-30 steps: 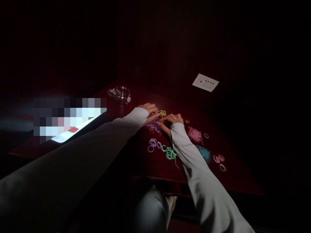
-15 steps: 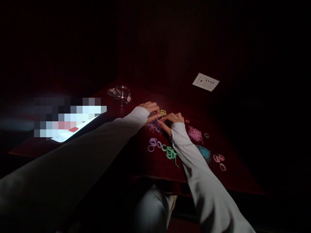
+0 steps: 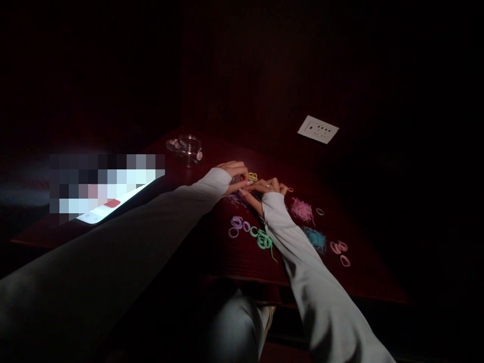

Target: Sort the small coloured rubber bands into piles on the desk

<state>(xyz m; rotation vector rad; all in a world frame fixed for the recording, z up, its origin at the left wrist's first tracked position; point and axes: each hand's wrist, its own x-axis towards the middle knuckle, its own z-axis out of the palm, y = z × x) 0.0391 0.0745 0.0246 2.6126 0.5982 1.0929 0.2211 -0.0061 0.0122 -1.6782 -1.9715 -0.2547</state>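
My left hand (image 3: 236, 174) is bent over a pile of thin purple elastic strands (image 3: 237, 199), fingers curled and thumb stretched toward the right. My right hand (image 3: 263, 188) meets it there, its thumb and forefinger close to the left fingertips. Both hands look closed, but whatever lies between the fingertips is too small and dark to make out. Just behind them is a cluster of yellow hair ties (image 3: 252, 176). Nearer to me lie purple hair ties (image 3: 237, 223) and a heap of green hair ties (image 3: 264, 240), beside my right sleeve.
Right of my right arm are pink strands (image 3: 301, 209), blue strands (image 3: 315, 239) and pink hair ties (image 3: 338, 247). A clear jar (image 3: 190, 151) stands at the back left of the dark red table (image 3: 242, 262). A lit phone (image 3: 91, 217) is at the left; a wall socket (image 3: 318, 129) behind.
My right hand has shifted slightly left, closer to my left hand, with its wrist turned a little. The left hand has barely moved. The view has shifted slightly.
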